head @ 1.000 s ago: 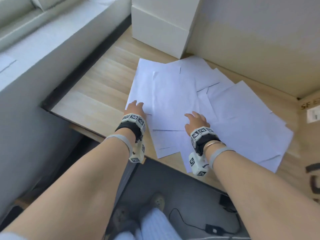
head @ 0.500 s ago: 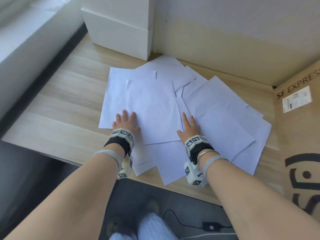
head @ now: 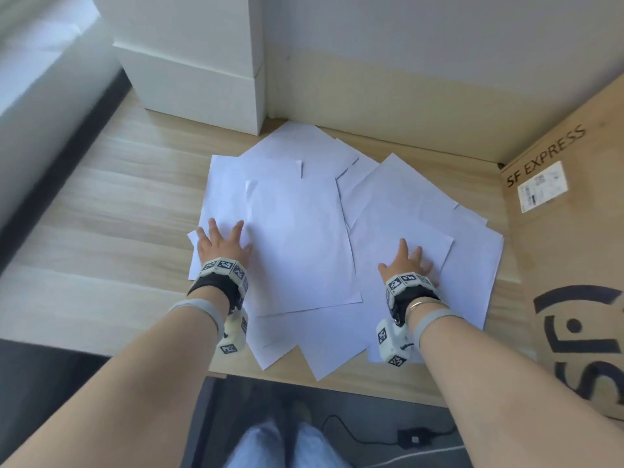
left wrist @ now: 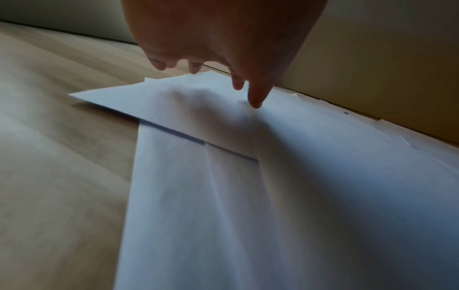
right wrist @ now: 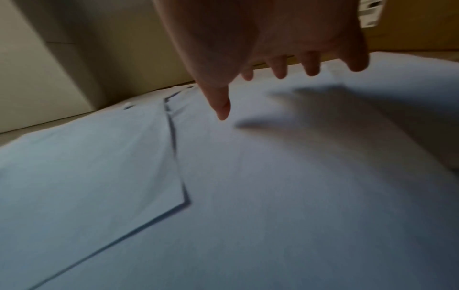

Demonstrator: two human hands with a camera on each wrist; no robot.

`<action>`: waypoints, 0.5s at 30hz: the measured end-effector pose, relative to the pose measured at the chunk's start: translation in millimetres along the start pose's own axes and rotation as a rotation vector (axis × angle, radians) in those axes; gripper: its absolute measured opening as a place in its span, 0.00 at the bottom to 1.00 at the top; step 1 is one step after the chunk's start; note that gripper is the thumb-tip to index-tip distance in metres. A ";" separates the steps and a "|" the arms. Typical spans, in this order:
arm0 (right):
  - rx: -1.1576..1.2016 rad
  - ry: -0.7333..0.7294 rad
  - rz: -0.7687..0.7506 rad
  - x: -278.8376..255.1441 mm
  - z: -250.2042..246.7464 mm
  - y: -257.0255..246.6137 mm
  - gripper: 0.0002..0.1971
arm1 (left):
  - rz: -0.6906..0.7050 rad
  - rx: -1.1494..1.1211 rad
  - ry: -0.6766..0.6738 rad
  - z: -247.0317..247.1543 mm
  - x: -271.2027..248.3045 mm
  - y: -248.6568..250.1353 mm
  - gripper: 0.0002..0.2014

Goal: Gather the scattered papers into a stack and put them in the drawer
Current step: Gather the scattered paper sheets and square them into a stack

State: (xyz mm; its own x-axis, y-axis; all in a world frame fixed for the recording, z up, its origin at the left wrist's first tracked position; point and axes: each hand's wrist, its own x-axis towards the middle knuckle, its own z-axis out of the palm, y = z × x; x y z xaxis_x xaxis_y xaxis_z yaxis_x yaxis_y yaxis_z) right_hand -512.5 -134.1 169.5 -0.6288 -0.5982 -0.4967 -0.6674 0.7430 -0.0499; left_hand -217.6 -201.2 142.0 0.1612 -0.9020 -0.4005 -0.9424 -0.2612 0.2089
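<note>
Several white papers [head: 304, 238] lie fanned and overlapping on the wooden desk [head: 111, 231], some hanging over its front edge. My left hand [head: 221, 243] lies flat with spread fingers on the left sheets [left wrist: 223, 121]. My right hand [head: 407, 265] hovers with straight, spread fingers just over the right sheets [right wrist: 273, 176], its shadow on the paper. Neither hand holds a sheet. No drawer is in view.
A white box-like block [head: 202, 62] stands at the back of the desk against the wall. A brown SF EXPRESS cardboard box [head: 570, 248] borders the papers on the right. A window ledge [head: 44, 79] runs along the left. Below the desk edge lie a cable and adapter [head: 413, 437].
Both hands have spread apart: the left slid left toward the papers' left edge, the right moved right onto the right-hand sheets. The head view has shifted right and closer.
</note>
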 end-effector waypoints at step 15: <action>0.204 -0.046 -0.006 3.8 -4.5 -34.7 0.35 | 0.210 0.016 -0.057 1.7 19.8 39.9 0.28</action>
State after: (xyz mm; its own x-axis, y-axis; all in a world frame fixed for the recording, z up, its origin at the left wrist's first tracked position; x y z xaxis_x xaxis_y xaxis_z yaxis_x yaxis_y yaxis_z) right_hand -493.5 -163.5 173.1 -0.6029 -0.5921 -0.5347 -0.5738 0.7875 -0.2250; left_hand -252.5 -228.9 140.9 -0.0556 -0.9148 -0.4000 -0.9582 -0.0638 0.2790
